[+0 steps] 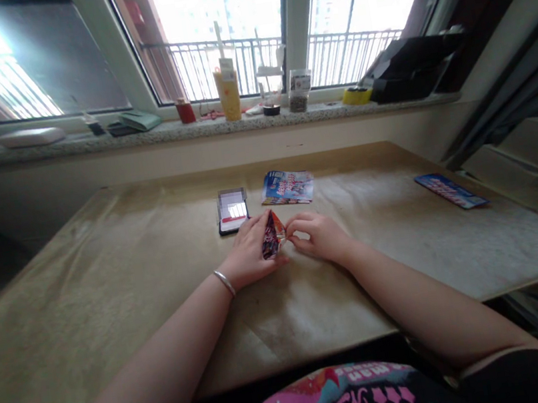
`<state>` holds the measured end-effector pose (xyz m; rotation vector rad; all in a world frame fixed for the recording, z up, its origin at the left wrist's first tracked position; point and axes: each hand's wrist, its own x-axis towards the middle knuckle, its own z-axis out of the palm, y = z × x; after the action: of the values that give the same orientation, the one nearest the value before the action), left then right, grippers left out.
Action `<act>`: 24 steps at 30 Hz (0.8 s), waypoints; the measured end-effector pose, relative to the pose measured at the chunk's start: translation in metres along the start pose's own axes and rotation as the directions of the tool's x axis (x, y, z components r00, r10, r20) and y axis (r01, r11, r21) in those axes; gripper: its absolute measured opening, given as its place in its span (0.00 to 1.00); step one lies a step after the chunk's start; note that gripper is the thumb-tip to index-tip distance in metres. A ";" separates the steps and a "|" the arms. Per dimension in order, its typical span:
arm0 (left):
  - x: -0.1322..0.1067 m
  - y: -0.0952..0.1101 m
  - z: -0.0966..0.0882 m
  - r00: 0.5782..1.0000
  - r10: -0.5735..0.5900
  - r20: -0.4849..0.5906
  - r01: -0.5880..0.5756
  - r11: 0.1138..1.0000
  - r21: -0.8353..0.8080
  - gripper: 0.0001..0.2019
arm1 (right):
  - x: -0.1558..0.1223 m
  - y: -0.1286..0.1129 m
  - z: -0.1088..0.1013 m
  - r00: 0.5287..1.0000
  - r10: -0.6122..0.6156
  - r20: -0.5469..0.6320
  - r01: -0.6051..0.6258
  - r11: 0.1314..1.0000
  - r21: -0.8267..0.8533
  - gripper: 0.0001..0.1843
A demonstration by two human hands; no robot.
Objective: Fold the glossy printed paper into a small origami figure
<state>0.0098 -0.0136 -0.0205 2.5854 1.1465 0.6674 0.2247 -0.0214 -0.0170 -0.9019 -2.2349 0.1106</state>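
A folded piece of printed paper [271,236], dark with red and orange, stands tilted on the table between my two hands. My left hand [248,253], with a silver bangle at the wrist, holds it from the left, thumb at its near end and fingers along its far side. At its right edge, the thumb and fingertips of my right hand [311,232] are closed in a pinch. Just beyond my left hand lies a phone [233,212] with a lit screen. A small stack of blue printed leaflets [290,186] sits behind the folded paper.
Another blue printed leaflet [451,190] lies at the right of the cloth-covered table [122,270]. Along the windowsill [138,137] stand a yellow drink cup [228,93], a red jar [185,111], a clear container [300,91], yellow tape [357,95] and a black device [408,69].
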 end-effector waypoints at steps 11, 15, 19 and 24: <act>0.002 0.006 -0.011 0.987 0.053 -0.151 -0.048 0.998 0.037 0.34 | -0.001 -0.010 -0.002 0.995 0.094 -0.034 -0.095 0.995 -0.043 0.05; 0.002 0.012 -0.013 0.973 0.069 -0.222 -0.055 0.996 0.069 0.27 | -0.001 -0.010 -0.002 0.988 0.114 -0.100 -0.120 0.991 -0.054 0.04; 0.003 0.015 -0.013 0.954 0.069 -0.291 -0.058 0.997 0.046 0.21 | -0.001 -0.011 -0.002 0.980 0.143 -0.137 -0.145 0.989 -0.009 0.04; 0.004 0.014 -0.011 0.935 0.026 -0.354 -0.030 1.000 -0.006 0.15 | 0.001 -0.016 0.001 0.960 0.227 -0.166 -0.208 0.970 0.126 0.04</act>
<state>0.0159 -0.0199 -0.0046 2.5417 1.1981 1.1812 0.2145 -0.0325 -0.0121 -1.0545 -1.9405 0.2395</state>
